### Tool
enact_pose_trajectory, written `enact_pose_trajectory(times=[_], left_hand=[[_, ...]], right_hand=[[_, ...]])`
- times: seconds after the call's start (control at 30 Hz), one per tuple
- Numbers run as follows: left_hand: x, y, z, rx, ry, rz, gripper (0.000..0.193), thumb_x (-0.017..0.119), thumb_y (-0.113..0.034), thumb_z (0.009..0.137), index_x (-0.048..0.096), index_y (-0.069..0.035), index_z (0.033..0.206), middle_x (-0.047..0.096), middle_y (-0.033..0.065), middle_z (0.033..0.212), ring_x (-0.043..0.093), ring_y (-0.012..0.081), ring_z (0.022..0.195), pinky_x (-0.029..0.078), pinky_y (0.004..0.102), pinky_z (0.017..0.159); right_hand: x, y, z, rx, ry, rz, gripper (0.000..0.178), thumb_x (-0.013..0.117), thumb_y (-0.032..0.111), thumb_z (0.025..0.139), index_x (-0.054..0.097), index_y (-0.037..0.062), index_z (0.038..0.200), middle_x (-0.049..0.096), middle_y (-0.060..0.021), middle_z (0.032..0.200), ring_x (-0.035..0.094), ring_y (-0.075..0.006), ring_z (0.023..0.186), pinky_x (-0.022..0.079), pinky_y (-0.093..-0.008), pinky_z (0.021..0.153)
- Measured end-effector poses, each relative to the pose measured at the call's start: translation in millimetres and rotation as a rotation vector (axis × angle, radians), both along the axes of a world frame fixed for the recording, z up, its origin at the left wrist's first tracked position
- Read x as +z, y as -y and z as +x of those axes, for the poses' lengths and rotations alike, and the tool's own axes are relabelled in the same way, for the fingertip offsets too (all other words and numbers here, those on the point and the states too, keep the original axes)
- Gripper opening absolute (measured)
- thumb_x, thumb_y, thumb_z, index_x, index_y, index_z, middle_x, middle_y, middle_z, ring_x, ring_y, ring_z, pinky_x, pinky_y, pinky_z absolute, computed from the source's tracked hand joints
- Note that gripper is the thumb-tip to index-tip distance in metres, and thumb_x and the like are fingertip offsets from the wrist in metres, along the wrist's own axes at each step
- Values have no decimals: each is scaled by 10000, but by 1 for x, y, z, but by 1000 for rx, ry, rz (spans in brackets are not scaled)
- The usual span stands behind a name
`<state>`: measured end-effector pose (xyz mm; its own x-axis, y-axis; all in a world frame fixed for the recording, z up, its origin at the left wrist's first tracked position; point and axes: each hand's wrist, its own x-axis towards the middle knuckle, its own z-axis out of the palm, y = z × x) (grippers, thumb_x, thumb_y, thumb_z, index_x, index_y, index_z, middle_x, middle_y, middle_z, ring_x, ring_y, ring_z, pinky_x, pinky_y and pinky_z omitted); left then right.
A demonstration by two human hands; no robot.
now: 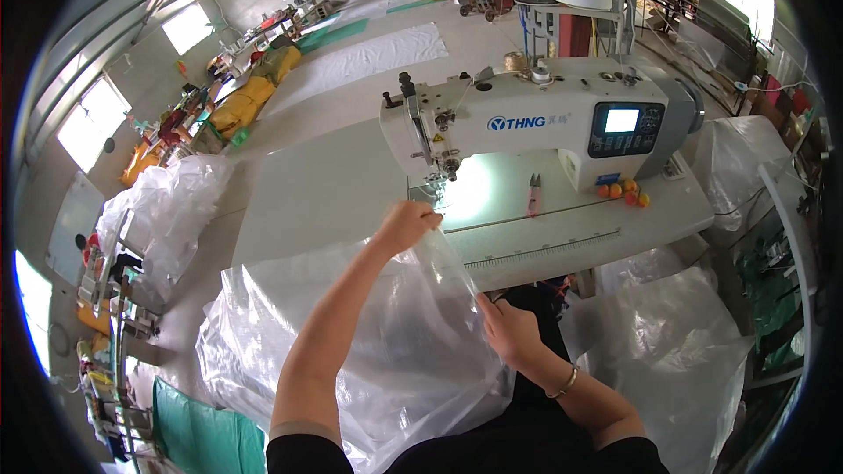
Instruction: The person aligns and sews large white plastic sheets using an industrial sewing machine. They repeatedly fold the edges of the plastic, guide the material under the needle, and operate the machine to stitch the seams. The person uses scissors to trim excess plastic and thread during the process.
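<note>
It is bright here. A very white light (467, 184) shines under the sewing machine (527, 101), and the machine's little screen (623, 120) glows. Daylight makes the windows (95, 123) far left of the machine look almost plain white. Clear plastic (395, 360) in front of the machine has shiny streaks. Things far behind the machine look fuzzy. Way out around the machine, lines bend and corners go black.

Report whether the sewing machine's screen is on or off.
On: the screen glows bright white within the dark panel on the front of the sewing machine.
</note>
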<state>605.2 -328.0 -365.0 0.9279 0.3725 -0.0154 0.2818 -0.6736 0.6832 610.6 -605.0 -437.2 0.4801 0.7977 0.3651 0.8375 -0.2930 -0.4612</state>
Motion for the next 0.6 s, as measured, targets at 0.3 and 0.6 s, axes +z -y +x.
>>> enact_pose_trajectory(times=[0.3,0.6], left_hand=[[8,3,8,-103,36,-97,296,601,-256,911,639,9,785,538,23,648,475,92,650,409,291,596],[-30,-9,23,43,0,317,276,649,-319,810,643,-43,811,642,146,751,608,300,687,462,403,632]], right_hand=[[24,-66,54,-63,-279,353,234,674,218,823,692,41,976,621,-91,736,634,-285,648,494,-400,571],[6,-102,30,-70,97,38,149,577,126,820,655,19,888,629,-138,643,652,-302,592,505,-413,537]])
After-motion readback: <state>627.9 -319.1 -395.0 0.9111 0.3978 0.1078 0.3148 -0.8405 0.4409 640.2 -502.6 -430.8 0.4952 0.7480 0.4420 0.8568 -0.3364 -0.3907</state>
